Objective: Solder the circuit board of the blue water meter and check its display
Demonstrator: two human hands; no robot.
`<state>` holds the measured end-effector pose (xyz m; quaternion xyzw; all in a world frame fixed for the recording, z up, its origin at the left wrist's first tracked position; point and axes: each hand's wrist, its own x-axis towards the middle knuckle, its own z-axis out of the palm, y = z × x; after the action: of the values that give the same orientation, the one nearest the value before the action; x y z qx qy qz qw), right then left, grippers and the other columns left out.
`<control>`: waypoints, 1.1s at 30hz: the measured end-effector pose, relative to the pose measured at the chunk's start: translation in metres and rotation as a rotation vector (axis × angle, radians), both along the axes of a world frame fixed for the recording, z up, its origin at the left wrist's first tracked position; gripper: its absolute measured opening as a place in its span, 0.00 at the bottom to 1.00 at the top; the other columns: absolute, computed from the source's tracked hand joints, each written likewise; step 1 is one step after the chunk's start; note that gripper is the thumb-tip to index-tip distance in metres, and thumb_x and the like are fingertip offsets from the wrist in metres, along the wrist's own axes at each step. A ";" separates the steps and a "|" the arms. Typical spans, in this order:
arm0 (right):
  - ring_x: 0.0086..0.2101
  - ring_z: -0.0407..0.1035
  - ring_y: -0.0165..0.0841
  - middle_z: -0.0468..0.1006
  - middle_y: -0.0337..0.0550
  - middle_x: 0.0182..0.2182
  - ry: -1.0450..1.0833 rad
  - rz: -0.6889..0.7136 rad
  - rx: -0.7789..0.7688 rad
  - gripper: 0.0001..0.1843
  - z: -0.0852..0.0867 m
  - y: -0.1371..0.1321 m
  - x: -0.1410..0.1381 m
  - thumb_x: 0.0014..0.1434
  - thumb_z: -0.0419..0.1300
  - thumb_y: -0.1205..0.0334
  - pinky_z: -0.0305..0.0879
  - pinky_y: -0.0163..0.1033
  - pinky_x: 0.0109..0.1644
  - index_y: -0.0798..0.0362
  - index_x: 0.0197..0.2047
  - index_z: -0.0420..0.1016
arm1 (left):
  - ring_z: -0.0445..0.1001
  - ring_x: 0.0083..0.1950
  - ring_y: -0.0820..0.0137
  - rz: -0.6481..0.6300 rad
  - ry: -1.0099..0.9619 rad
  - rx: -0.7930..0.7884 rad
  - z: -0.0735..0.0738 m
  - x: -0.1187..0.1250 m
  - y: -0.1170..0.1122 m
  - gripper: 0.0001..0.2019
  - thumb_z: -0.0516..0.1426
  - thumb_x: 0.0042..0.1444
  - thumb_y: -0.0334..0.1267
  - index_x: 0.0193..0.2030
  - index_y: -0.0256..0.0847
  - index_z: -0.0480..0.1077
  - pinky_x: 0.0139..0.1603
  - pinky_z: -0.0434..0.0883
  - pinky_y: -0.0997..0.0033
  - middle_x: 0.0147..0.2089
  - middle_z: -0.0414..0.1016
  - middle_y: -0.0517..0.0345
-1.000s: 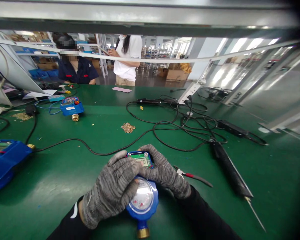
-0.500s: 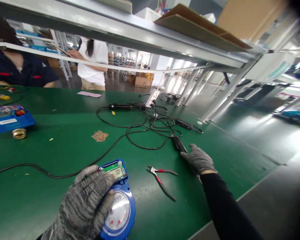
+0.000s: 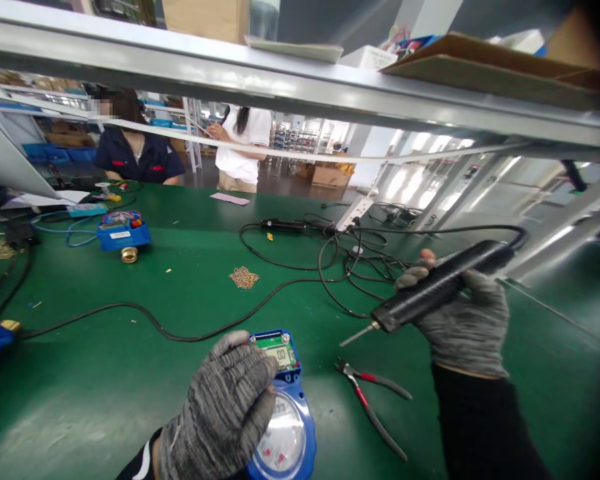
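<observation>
My right hand (image 3: 463,320), in a grey knit glove, is wrapped round a black electric screwdriver (image 3: 430,287) held above the bench. Its bit points down and left, and its cord loops off the back end. At the lower middle is a blue meter (image 3: 287,427) with a clear round dial and a small display reading 0.0 above it on a green circuit board. Over the meter's left side lies my gloved left hand (image 3: 225,400), fingers together, gripping it. Red-and-grey handled cutting pliers (image 3: 363,393) rest with handles spread, between the meter and my right hand.
A pile of small brass-coloured screws (image 3: 244,277) sits mid-bench. Tangled black cords run to a power strip (image 3: 355,213). Another blue meter (image 3: 124,232) stands at left. A metal shelf beam (image 3: 280,80) crosses overhead. Two people are beyond the bench.
My right hand has lifted the electric screwdriver off the bench and turned it so the bit points down-left. My left hand stays on the meter. The view has swung left.
</observation>
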<state>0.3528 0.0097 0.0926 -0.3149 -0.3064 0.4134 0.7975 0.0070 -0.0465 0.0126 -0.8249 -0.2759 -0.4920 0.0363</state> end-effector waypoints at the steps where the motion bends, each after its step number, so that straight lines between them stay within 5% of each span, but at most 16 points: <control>1: 0.29 0.70 0.31 0.72 0.41 0.32 0.116 0.120 0.072 0.21 0.007 0.007 -0.017 0.51 0.59 0.60 0.76 0.39 0.35 0.57 0.47 0.78 | 0.79 0.48 0.67 0.000 -0.001 0.010 0.002 0.000 0.000 0.15 0.55 0.58 0.25 0.51 0.35 0.71 0.68 0.66 0.53 0.44 0.82 0.52; 3: 0.26 0.67 0.25 0.69 0.34 0.28 0.247 0.266 0.149 0.20 0.019 0.020 -0.052 0.51 0.58 0.64 0.74 0.34 0.34 0.58 0.49 0.75 | 0.79 0.48 0.67 0.002 -0.003 0.040 0.007 0.000 0.000 0.14 0.56 0.56 0.25 0.50 0.34 0.72 0.68 0.66 0.56 0.44 0.82 0.52; 5: 0.23 0.65 0.23 0.68 0.31 0.25 0.301 0.260 0.147 0.14 0.026 0.035 -0.083 0.54 0.57 0.61 0.71 0.32 0.30 0.56 0.43 0.74 | 0.79 0.47 0.69 0.006 -0.003 0.063 0.011 -0.001 0.001 0.14 0.56 0.56 0.24 0.49 0.34 0.72 0.70 0.64 0.59 0.42 0.82 0.53; 10: 0.20 0.64 0.25 0.66 0.27 0.20 0.332 -0.133 0.140 0.09 0.015 0.086 -0.126 0.56 0.60 0.54 0.68 0.33 0.26 0.50 0.35 0.67 | 0.80 0.47 0.70 0.032 0.013 0.087 0.007 -0.002 0.004 0.12 0.56 0.58 0.27 0.47 0.34 0.73 0.72 0.62 0.62 0.41 0.83 0.54; 19: 0.18 0.64 0.23 0.68 0.24 0.19 0.189 -0.348 0.077 0.18 -0.053 0.164 -0.159 0.46 0.70 0.59 0.65 0.28 0.22 0.49 0.37 0.67 | 0.82 0.39 0.77 0.025 0.021 0.133 0.006 -0.001 0.017 0.08 0.53 0.66 0.34 0.42 0.39 0.74 0.73 0.60 0.69 0.37 0.85 0.64; 26: 0.18 0.65 0.23 0.69 0.25 0.18 0.115 -0.356 0.050 0.16 -0.065 0.182 -0.168 0.47 0.69 0.59 0.66 0.29 0.21 0.50 0.37 0.69 | 0.82 0.43 0.79 0.024 0.081 0.067 -0.005 -0.004 0.017 0.08 0.55 0.67 0.38 0.43 0.41 0.76 0.75 0.55 0.72 0.39 0.85 0.67; 33: 0.18 0.65 0.23 0.69 0.25 0.19 0.105 -0.347 0.045 0.16 -0.070 0.185 -0.172 0.46 0.69 0.59 0.67 0.29 0.21 0.50 0.36 0.69 | 0.83 0.42 0.74 0.043 0.161 0.115 -0.015 -0.008 0.017 0.09 0.54 0.67 0.38 0.46 0.46 0.77 0.65 0.72 0.65 0.39 0.84 0.63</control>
<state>0.1806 0.1942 0.0230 -0.3229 -0.2146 0.2787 0.8786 -0.0014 -0.0293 -0.0024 -0.8522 -0.2611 -0.4384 0.1158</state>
